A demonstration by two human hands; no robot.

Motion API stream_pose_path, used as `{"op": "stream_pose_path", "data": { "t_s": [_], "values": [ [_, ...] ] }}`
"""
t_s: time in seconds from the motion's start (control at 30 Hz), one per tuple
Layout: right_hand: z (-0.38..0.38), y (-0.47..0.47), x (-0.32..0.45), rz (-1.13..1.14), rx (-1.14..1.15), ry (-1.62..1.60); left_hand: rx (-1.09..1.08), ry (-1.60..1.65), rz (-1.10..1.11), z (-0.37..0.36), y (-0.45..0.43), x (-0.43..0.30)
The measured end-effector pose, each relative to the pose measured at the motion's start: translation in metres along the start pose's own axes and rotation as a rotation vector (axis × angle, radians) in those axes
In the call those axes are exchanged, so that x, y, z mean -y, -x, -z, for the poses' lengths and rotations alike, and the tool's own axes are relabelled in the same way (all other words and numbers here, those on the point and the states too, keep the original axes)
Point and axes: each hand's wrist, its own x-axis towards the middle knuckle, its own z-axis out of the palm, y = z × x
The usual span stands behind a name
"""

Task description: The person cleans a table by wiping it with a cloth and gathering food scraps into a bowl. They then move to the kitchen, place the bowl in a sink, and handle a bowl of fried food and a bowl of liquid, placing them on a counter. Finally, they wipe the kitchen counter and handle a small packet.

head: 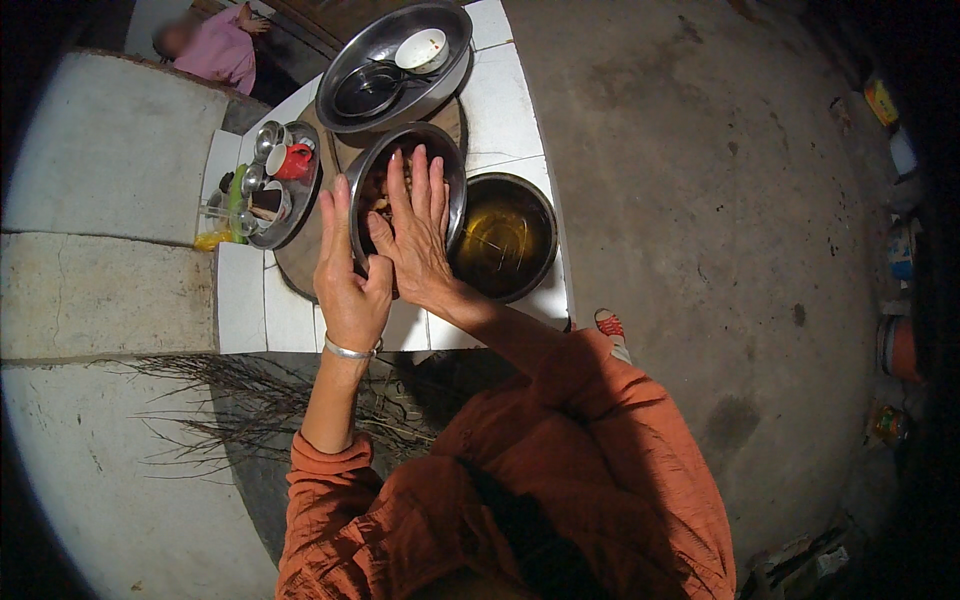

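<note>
A metal bowl (452, 154) tilts toward the right over a round wooden board (300, 259). Along its near left rim, my left hand (349, 281) grips it with fingers pointing up the outer side. Flat across the bowl's mouth lies my right hand (418, 232), fingers extended and a little apart. Brown pieces of food (382, 204) show in the bowl beside that hand, and the rest are covered. Just right of the bowl stands a dark round pot (551, 225) with yellowish liquid in it. A thin bright streak runs from the bowl's side into the pot.
Behind the bowl, a large metal basin (330, 105) holds a white bowl (421, 51) and a dark pan. An oval tray (311, 195) at left carries cups and jars. White tiles (502, 105) edge the counter. Dry twigs (262, 405) lie below. A person in pink (217, 49) is at upper left.
</note>
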Motion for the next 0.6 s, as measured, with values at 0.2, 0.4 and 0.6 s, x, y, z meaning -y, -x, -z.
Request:
{"op": "stream_pose_path", "data": {
  "t_s": [0.2,0.4,0.6],
  "values": [
    [-0.018,0.0,-0.001,0.026,-0.051,0.023,-0.024,-0.083,-0.112,0.005,0.004,0.021],
    [-0.02,-0.003,-0.009,0.059,-0.09,-0.014,-0.059,-0.091,-0.073,0.0,-0.001,0.017],
    [-0.028,-0.002,-0.008,0.054,-0.087,0.012,-0.003,-0.002,0.048,0.011,0.001,0.01]
  ]
}}
